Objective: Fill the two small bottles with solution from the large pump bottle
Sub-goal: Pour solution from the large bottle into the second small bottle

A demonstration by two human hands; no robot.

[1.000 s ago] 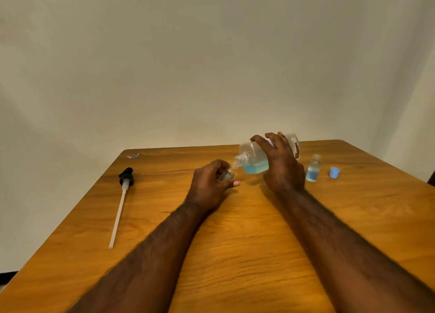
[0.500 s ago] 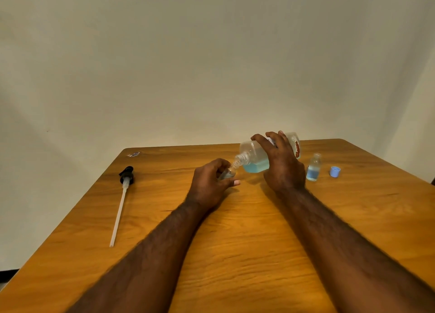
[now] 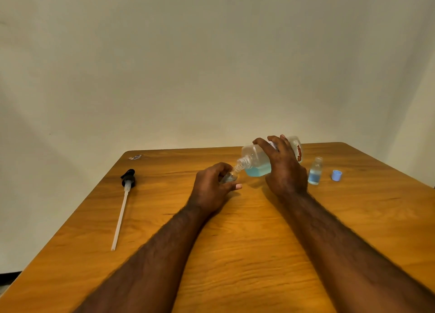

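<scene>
The head view shows a wooden table (image 3: 247, 254) with its far edge against a plain wall, its near edge cut off by the frame and its right edge running out of the picture. Bare wood shows across the near half around the two forearms. A pump (image 3: 122, 207) with a long tube lies alone by the left edge, well apart from the hands. Toward the middle of the far edge, the left hand (image 3: 211, 188) rests on the wood, fingers curled round a small bottle (image 3: 229, 176), thumb tip poking out to the right. The right hand (image 3: 282, 169) grips the large pump bottle (image 3: 255, 158) from above with spread, bent fingers. The bottle is tipped on its side, its open threaded neck angled down onto the small bottle's mouth. Blue solution (image 3: 257, 171) pools along its lower side. Just right of that hand a second small bottle (image 3: 315, 171) stands upright and uncapped, partly filled with blue, and a blue cap (image 3: 336, 175) sits near it toward the right edge. The left hand's fingers hide most of the held bottle, so its level cannot be told. The large bottle's red print is unreadable, and a scrap (image 3: 136, 157) at the far left corner is too small to identify.
</scene>
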